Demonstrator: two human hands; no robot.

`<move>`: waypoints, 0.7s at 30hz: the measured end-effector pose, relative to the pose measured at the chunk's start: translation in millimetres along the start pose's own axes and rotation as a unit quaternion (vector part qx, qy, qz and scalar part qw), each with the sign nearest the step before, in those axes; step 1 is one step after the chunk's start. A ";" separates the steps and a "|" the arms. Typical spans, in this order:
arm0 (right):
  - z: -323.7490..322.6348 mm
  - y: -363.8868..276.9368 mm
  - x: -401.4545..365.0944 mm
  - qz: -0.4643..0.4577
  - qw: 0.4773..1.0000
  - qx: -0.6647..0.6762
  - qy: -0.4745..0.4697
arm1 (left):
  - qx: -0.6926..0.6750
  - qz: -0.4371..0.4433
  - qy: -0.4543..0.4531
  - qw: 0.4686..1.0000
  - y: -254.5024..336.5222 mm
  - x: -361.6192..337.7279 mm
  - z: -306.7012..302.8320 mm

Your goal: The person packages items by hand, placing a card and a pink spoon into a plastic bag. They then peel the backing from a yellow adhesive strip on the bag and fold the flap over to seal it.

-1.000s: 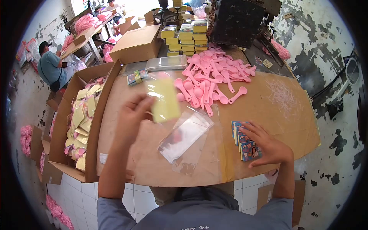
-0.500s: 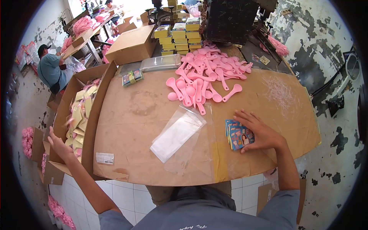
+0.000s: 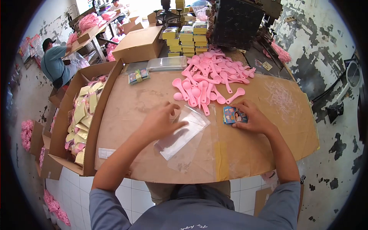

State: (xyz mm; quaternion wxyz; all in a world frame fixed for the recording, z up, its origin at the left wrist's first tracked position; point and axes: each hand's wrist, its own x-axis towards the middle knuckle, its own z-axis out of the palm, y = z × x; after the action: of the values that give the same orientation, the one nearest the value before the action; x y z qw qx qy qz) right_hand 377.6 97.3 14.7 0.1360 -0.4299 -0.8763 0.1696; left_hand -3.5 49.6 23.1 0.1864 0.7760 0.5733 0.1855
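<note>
My left hand [image 3: 161,120] hovers over a stack of clear plastic bags [image 3: 174,142], fingers apart and nothing held. On the right of the cardboard-covered table, my right hand [image 3: 253,118] grips a small stack of blue printed cards [image 3: 231,115], thumb on the near edge and fingers on the far edge. The hand hides the right part of the cards. Beyond both hands lies a heap of pink plastic spoons [image 3: 207,78], its nearest spoons close to the bags.
An open carton [image 3: 109,90] of packed pieces stands at the left. Behind are a banded card bundle [image 3: 138,76], a clear plastic case [image 3: 166,63], a closed box [image 3: 138,44] and card stacks [image 3: 187,36]. Thin clear strips [image 3: 281,96] lie right. A co-worker [image 3: 55,63] sits at far left.
My left hand has moved from the carton on the left to above the plastic bags. My right hand has shifted slightly away from me with the cards, now closed more tightly around them.
</note>
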 end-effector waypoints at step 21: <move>7.5 -14.9 61.9 0.035 0.992 0.018 0.116 | -0.207 0.032 0.080 0.975 -13.4 -0.2 26.2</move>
State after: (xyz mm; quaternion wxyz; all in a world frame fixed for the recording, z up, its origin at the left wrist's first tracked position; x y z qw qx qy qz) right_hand 327.5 136.9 19.8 0.2385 -0.4742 -0.8360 0.1390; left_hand -1.5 51.0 -6.2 0.2909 0.7210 0.5106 0.3671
